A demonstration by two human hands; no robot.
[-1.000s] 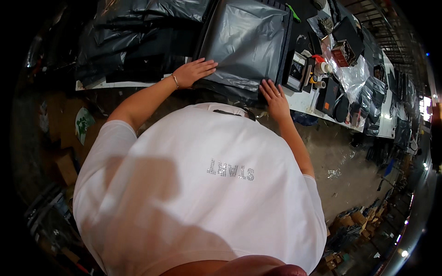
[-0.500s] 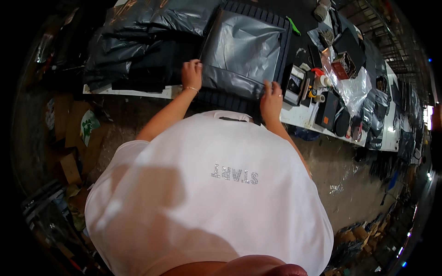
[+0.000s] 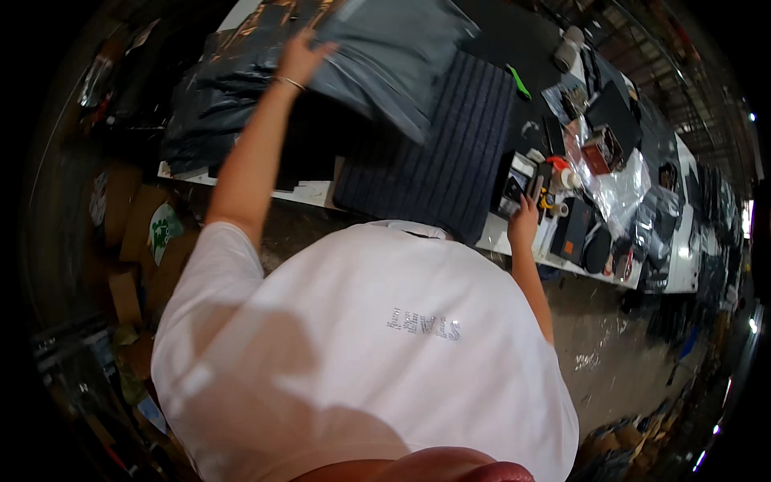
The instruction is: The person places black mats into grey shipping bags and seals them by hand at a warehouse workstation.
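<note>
Touching a grey plastic package (image 3: 393,68), the left hand (image 3: 299,60) is blurred; the right hand (image 3: 522,223) is seen at a dark box (image 3: 505,185). Neither grip can be determined.

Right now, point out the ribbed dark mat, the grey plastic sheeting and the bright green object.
Ribbed dark mat (image 3: 454,153): head view, uncovered ribbed surface.
Grey plastic sheeting (image 3: 389,64): head view, middle of face.
Bright green object (image 3: 519,83): head view, narrow body.

From the wearer's head, the single wide view looked steeply down, close above the white shirt (image 3: 361,377) filling the lower middle; the tabletop (image 3: 317,194) crossed the upper frame, with floor (image 3: 610,337) at right, edges bending rimward.
</note>
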